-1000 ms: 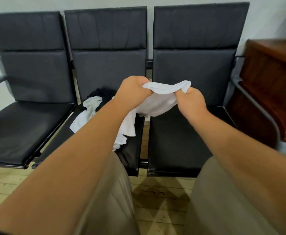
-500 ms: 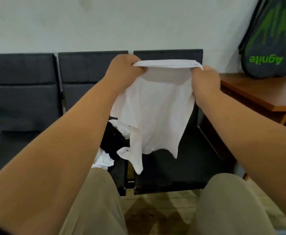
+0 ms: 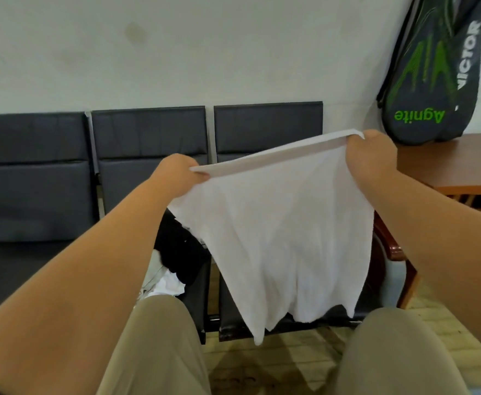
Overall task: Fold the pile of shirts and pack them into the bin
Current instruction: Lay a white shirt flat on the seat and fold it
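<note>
Soft even light; wide-angle edge warp

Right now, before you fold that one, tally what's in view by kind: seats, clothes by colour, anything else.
Black seats: 3
White shirt, gripped by left hand and right hand: 1
Black garment in the pile: 1
White garment in the pile: 1 showing
Racket bag: 1
Wooden table: 1
Total: 8; the pile may hide more.

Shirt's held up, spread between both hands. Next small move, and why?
Probably lower the white shirt flat onto the right-hand seat. Left hand and right hand each grip an end of its taut top edge, so it hangs open in the air; the pile lies on the middle seat.
</note>
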`<state>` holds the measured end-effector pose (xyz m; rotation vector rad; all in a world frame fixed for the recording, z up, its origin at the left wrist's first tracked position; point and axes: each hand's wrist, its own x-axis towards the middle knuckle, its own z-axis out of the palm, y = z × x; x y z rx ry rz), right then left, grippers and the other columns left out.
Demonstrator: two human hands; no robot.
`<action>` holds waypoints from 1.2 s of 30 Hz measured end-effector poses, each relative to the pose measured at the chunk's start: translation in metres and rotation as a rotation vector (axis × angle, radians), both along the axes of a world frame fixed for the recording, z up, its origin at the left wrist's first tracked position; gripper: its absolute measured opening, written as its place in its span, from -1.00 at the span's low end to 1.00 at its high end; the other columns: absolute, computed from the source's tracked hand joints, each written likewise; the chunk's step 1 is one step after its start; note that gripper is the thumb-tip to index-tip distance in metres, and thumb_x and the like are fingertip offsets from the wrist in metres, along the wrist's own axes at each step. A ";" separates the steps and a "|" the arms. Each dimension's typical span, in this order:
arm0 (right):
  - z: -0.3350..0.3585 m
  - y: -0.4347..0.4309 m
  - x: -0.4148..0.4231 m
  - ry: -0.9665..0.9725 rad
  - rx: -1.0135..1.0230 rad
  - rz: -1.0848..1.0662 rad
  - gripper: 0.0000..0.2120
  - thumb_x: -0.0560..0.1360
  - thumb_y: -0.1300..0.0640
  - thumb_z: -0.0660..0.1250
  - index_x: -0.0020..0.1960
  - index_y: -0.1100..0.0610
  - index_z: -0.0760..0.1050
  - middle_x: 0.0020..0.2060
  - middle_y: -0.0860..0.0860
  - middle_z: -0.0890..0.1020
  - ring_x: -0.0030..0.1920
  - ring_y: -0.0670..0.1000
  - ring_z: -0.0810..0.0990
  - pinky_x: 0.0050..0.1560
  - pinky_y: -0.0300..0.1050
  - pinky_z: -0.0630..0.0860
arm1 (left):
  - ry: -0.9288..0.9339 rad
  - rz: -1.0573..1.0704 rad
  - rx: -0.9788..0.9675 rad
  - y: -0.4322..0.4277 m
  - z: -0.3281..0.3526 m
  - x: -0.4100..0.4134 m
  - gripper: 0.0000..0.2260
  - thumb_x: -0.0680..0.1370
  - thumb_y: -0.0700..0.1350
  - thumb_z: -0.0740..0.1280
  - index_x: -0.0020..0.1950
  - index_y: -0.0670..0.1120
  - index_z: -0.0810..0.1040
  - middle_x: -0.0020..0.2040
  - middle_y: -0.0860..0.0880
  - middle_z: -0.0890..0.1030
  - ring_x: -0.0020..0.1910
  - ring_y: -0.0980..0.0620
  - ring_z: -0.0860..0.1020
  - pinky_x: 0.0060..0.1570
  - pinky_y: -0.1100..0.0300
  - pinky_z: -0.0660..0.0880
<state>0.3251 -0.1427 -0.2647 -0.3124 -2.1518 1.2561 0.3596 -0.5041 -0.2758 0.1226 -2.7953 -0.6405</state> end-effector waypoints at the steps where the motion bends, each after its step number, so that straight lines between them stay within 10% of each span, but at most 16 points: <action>1: -0.001 -0.001 0.001 -0.028 -0.019 0.005 -0.67 0.68 0.13 0.13 0.23 0.31 0.55 0.20 0.26 0.60 0.24 0.29 0.56 0.10 -0.06 0.38 | -0.004 0.025 0.090 0.001 -0.002 0.002 -0.72 0.64 0.05 0.38 0.01 -0.17 0.71 -0.14 -0.15 0.67 -0.21 -0.12 0.56 -0.14 0.02 0.48; 7: 0.002 0.003 0.000 -0.069 -0.078 0.126 -0.71 0.64 0.25 0.26 0.33 0.26 0.54 0.10 0.30 0.61 0.14 0.32 0.59 0.12 0.07 0.52 | 0.003 0.097 0.880 0.009 -0.001 0.001 -0.39 0.41 0.48 0.34 0.20 0.05 0.66 0.16 -0.05 0.69 0.13 -0.13 0.66 0.20 -0.10 0.61; 12: 0.005 0.003 0.009 -0.126 -0.741 0.444 -0.68 0.47 -0.08 0.54 0.16 0.03 0.65 0.05 0.07 0.75 0.11 0.16 0.73 0.19 0.17 0.64 | -0.022 -0.050 1.189 0.033 0.014 0.015 -0.59 0.64 0.28 0.33 0.20 -0.04 0.66 0.10 -0.07 0.75 0.09 -0.09 0.73 0.18 -0.07 0.65; 18: 0.006 0.005 0.034 -0.272 -0.894 0.786 -0.84 0.61 0.06 0.40 0.04 0.15 0.64 -0.17 0.08 0.70 -0.15 0.07 0.71 -0.07 -0.10 0.63 | -0.140 -0.335 1.622 0.058 0.021 0.024 -0.62 0.68 0.10 0.36 0.33 -0.15 0.69 0.24 -0.12 0.66 0.30 -0.13 0.64 0.38 -0.07 0.52; 22: 0.020 0.004 0.045 -0.144 -1.020 0.796 -0.88 0.50 0.20 0.43 0.02 0.17 0.65 -0.18 0.10 0.67 -0.18 0.08 0.68 0.13 -0.05 0.57 | -0.015 -0.382 1.680 0.081 0.034 0.032 -0.61 0.74 -0.06 0.26 -0.12 -0.14 0.79 -0.18 -0.07 0.71 -0.19 -0.05 0.73 -0.04 0.11 0.66; 27: 0.022 0.006 0.041 -0.110 -1.038 0.774 -0.69 0.62 0.03 0.43 0.29 0.17 0.65 0.15 0.15 0.74 0.13 0.20 0.74 0.20 0.19 0.64 | 0.108 -0.282 1.768 0.075 0.033 0.018 -0.62 0.61 -0.21 0.27 -0.42 -0.07 0.46 -0.36 0.00 0.46 -0.37 -0.01 0.49 -0.15 0.16 0.51; 30: 0.009 0.018 0.030 -0.115 -0.912 0.637 -0.63 0.58 -0.07 0.49 0.29 0.11 0.65 0.14 0.07 0.75 0.12 0.13 0.75 0.22 0.14 0.64 | 0.076 -0.221 1.760 0.062 0.021 0.009 -0.87 0.48 -0.25 0.32 -0.24 -0.10 0.43 -0.27 -0.03 0.48 -0.28 -0.04 0.50 -0.08 0.07 0.51; 36: -0.031 0.048 0.005 -0.235 0.269 0.094 -0.61 0.63 -0.22 0.31 0.05 0.08 0.71 -0.04 0.09 0.71 0.03 0.18 0.66 0.14 0.07 0.57 | -0.098 0.051 1.384 0.042 -0.026 -0.018 -0.67 0.53 -0.12 0.35 0.29 -0.13 0.54 0.17 -0.11 0.68 0.02 -0.15 0.67 0.17 -0.09 0.58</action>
